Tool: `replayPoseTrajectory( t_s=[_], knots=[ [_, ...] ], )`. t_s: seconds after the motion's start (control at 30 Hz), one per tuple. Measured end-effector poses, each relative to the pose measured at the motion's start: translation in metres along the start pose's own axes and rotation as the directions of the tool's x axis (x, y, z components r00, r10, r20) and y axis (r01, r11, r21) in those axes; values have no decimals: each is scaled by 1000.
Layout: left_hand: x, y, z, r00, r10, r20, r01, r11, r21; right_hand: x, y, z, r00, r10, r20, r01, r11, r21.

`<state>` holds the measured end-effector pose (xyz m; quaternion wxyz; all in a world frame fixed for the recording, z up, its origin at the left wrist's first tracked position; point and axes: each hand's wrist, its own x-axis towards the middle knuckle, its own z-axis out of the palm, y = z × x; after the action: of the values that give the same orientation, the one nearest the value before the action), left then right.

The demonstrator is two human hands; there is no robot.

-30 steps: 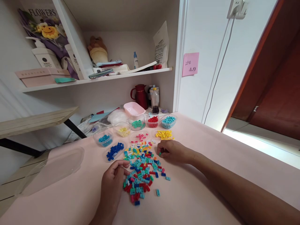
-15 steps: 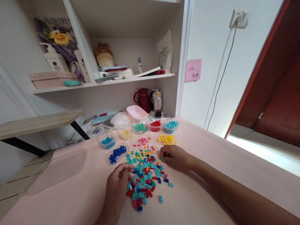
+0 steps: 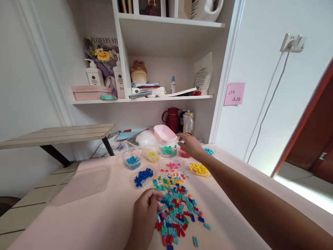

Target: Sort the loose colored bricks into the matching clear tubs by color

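The left hand [image 3: 146, 206] and right hand [image 3: 191, 144] are both bare, with slender, tapering fingers [image 3: 156, 193]. The left forearm [image 3: 139, 236], bare too, shows as a short length cut off by the lower edge; the right forearm [image 3: 244, 189], equally bare, shows much longer, widening from a narrow wrist [image 3: 206, 157].

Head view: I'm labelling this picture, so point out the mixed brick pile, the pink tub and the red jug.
Mixed brick pile [image 3: 176, 210], head view, middle of the heap.
Pink tub [image 3: 164, 131], head view, inner surface.
Red jug [image 3: 172, 120], head view, body.
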<state>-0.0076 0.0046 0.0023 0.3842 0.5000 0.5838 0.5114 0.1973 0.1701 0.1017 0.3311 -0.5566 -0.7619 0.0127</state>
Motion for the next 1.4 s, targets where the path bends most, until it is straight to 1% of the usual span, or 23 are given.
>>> replayPoseTrajectory(
  t_s=[0.03, 0.1, 0.17, 0.27, 0.33, 0.37, 0.43, 0.5, 0.57, 0.63, 0.73, 0.83, 0.97, 1.13, 1.4],
  knots=[
    [0, 0, 0, 1000, 2, -1, -2, 1000, -1, 4, -2, 1, 1000, 2, -7, -2, 1000, 5],
    [0, 0, -1, 1000, 4, 1, -4, 1000, -2, 2, -3, 3, 1000, -4, 6, 4, 1000, 23],
    [0, 0, -1, 1000, 2, 3, -2, 1000, -4, -14, -1, 3, 999, -11, 42, 7, 996, 88],
    [0, 0, -1, 1000, -2, 9, 1, 1000, 13, -48, 5, 0, 993, -9, 117, -23, 963, 269],
    [0, -1, -1, 1000, -2, 13, 1, 1000, 23, -64, 10, -3, 990, 15, 142, -58, 951, 303],
    [0, -1, -1, 1000, -1, 16, 1, 1000, 25, -69, 13, -5, 990, 29, 138, -67, 959, 276],
    [0, -1, 0, 1000, 4, 18, -4, 1000, 25, -69, 18, -8, 993, 44, 112, -61, 986, 152],
    [-1, 0, 0, 1000, 9, 20, -9, 1000, 17, -60, 22, -10, 994, 47, 100, -41, 997, -58],
    [0, 1, 1, 1000, 10, 21, -10, 1000, 8, -47, 24, -9, 991, 63, 115, -32, 966, -256],
    [0, -1, 1, 1000, 13, 23, -13, 1000, 6, -34, 24, -1, 987, 78, 143, -19, 929, -370],
    [1, -4, 1, 1000, 18, 23, -18, 1000, 20, -20, 24, 19, 974, 67, 216, 33, 903, -428],
    [1, -7, 1, 1000, 10, 9, -10, 999, 36, -14, 25, 40, 955, 50, 291, 100, 873, -477],
    [0, -5, 2, 1000, 5, 3, -5, 1000, 16, -10, 28, 55, 941, 45, 336, 148, 838, -525],
    [-1, -3, 4, 1000, -6, 11, 6, 1000, 9, -2, 27, 67, 936, 86, 340, 134, 808, -574],
    [-1, -10, 5, 999, 44, 21, -45, 995, 88, 7, 28, 86, 932, 149, 329, 78, 805, -588]
  ],
)
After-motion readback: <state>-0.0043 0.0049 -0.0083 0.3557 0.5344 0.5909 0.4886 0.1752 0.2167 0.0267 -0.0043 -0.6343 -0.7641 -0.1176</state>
